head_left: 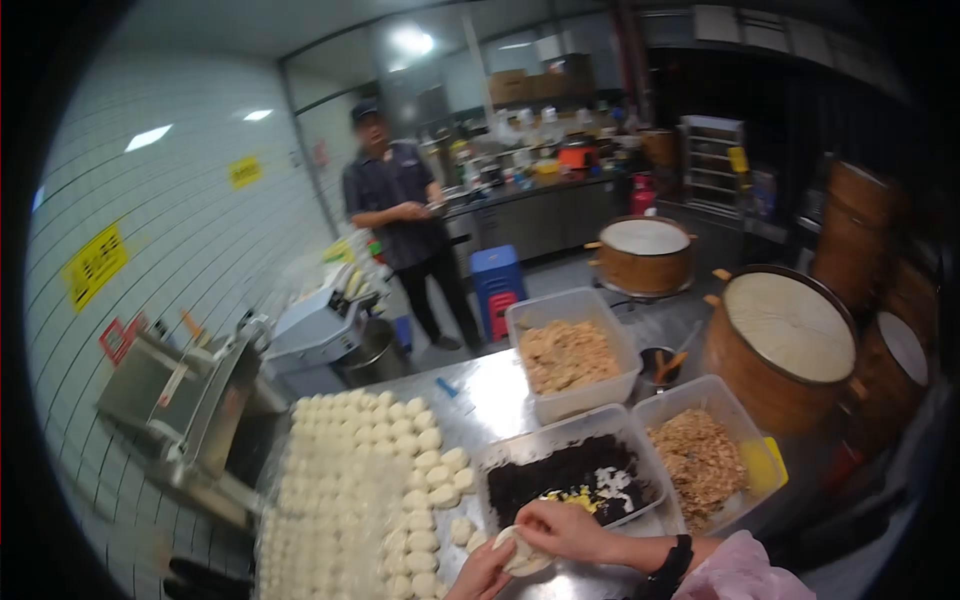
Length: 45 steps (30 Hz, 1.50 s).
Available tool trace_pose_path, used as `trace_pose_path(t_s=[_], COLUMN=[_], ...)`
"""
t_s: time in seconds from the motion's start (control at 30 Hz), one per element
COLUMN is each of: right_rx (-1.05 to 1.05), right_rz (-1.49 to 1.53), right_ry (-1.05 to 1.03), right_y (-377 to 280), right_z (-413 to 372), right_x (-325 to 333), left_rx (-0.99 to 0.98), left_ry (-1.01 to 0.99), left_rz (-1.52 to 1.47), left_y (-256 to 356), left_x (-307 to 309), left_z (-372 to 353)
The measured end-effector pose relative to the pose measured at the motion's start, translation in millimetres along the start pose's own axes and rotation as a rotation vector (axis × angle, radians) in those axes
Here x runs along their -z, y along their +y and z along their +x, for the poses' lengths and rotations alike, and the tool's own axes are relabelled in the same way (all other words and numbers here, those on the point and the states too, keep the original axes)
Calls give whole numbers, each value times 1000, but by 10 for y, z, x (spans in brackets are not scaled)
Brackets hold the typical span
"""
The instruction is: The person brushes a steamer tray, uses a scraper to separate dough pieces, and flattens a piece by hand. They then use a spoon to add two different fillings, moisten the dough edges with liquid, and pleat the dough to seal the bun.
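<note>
At the near edge of the steel table, my left hand (482, 572) is closed on one side of a pale round of dough (528, 565). My right hand (562, 530) pinches the dough's upper edge, with a black band on that wrist. What lies inside the dough is hidden by my fingers. Just beyond my hands stands a clear plastic tub of black filling (560, 468) with yellow and white bits on it. Several dough balls (415, 540) lie in rows left of my hands, partly under clear plastic film (325, 535).
Tubs of pinkish filling (570, 358) and brownish filling (697, 455) flank the black one. A pot with wooden-handled tools (661, 368) sits between them. Large bamboo steamers (790, 330) stand right. A dough machine (315, 320) and a person (395, 205) are across the table.
</note>
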State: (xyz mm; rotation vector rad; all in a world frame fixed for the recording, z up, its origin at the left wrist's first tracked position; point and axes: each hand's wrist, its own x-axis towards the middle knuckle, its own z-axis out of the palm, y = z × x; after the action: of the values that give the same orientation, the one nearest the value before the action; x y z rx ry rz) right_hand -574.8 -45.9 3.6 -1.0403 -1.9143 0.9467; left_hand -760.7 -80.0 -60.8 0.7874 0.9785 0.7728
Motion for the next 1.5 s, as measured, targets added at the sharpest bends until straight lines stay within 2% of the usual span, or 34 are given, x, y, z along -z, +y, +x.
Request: trace_pose_path(t_s=[0.03, 0.1, 0.13, 0.17, 0.2, 0.23, 0.27, 0.3, 0.33, 0.37, 0.43, 0.47, 0.5, 0.57, 0.6, 0.63, 0.7, 0.73, 0.77, 0.83, 0.9, 0.97, 1.03, 1.1, 1.13, 1.17, 1.2, 1.23, 1.3, 1.37, 1.43, 1.47, 1.5], right_rx=[74, 99, 62, 30, 21, 102, 186, 182, 355, 529, 470, 421, 377, 396, 480, 571, 640, 579, 522, 498, 283, 150, -4, -164, -161, -304, -447, -444, -548, -600, -709, -699, -717], right_rz=[-67, 1, 37, 77, 65, 6, -57, -69, -315, -553, -620, -646, -670, -620, -602, -575, -567, -598, -636, -533, -75, -70, -67, 111, 109, 228, 345, 343, 530, 560, 705, 719, 722], right_ry=[49, 58, 41, 17, 42, 138, 229, 243, 279, 294, 223, 182, 143, 139, 177, 207, 143, 96, 44, -56, 11, 109, 172, 122, 106, 79, 51, 36, 11, -15, 12, 39, 35], right_y=[17, 47, 55, 54, 23, -30, -68, -73, -60, -26, 92, 86, 72, -33, -97, -130, -89, -96, -138, -229, -176, -141, 91, 296, 307, 241, 191, 206, 304, 353, 367, 270, 232], right_z=[-4, 2, 17, 34, 50, 68, 103, 164, 212, 248, 295, 323, 344, 336, 332, 342, 361, 392, 431, 550, 726, 992, 1334, 1680, 1808, 1946, 2060, 2168, 2405, 2604, 2728, 2722, 2696], right_x=[-12, -3, 31, 54, 57, 47, 39, 7, -55, -132, -236, -232, -218, -203, -201, -233, -357, -369, -343, -261, -212, -42, 37, 23, -5, -51, -117, -202, -401, -610, -841, -911, -970], left_rx=[10, -29, -18, -9, -2, 2, -4, -9, -21, -12, -76, -86, -88, -112, -13, -27, -344, -275, -303, -113, -193, -313, -326, -353, -332, -339, -241, -143, -157, -166, -507, -493, -339], left_ry=[-55, 101, 60, 132, 212, 191, 64, -62, -201, -209, -618, -972, -976, -658, -159, -140, -353, -140, -89, -242, -184, -11, 83, 169, 218, 229, 264, 297, 352, 405, 500, 511, 492], left_rz=[25, -191, -172, -160, -152, -144, -249, -352, -674, -669, -943, -924, -928, -839, -901, -915, -866, -675, -700, -661, -752, -599, -624, -692, -703, -713, -618, -523, -582, -636, -260, -263, -581], left_y=[41, 155, 184, 208, 227, 242, 269, 300, 284, 306, 353, 422, 445, 524, 773, 674, 412, 477, 512, 552, 355, 239, 194, 80, 5, -138, -273, -388, -380, -353, -355, -421, -509], left_x=[-38, -57, -29, 11, 51, 86, 98, 91, -11, -62, -130, -123, -132, -132, -392, -382, -221, -232, -202, -95, 159, 386, 519, 668, 755, 878, 999, 1110, 1125, 1064, 982, 1108, 1286], left_z=[-1, -25, -6, 12, 41, 80, 116, 152, 236, 236, 206, 284, 270, 130, -84, -9, 161, 90, 26, -27, 8, -49, -214, -390, -457, -507, -547, -559, -676, -828, -974, -964, -911])
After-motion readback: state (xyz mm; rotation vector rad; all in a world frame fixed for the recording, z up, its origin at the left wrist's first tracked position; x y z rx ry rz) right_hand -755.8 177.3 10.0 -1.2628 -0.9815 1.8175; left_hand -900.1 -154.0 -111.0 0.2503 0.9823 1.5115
